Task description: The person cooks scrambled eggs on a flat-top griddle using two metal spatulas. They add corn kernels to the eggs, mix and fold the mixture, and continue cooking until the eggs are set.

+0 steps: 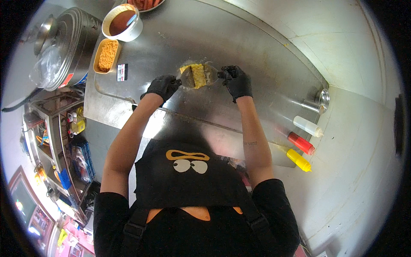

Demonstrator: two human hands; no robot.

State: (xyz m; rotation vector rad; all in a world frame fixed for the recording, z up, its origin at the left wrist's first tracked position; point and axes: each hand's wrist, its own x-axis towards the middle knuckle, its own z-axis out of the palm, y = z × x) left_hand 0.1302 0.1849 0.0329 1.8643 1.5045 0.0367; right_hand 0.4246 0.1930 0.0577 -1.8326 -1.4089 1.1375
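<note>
My left hand (162,87), in a black glove, grips the handle of a metal spatula (187,78). In a matching black glove, my right hand (237,83) holds a second metal spatula (211,75) by its dark handle. Between the two blades lies a yellow slab of food (199,75), perhaps egg, on the steel cooking surface (192,106). The blades come in from opposite sides and partly cover the slab. A wet, greasy patch surrounds it. Whether either blade reaches under the slab, I cannot tell.
At the far left stand a white tub of red-brown sauce (120,24), a box of crumbly food (108,56) and a small printed packet (122,72). White (306,126), red (301,143) and yellow (298,159) squeeze bottles lie at right, near a metal cup (313,106). A large pot (75,45) stands left.
</note>
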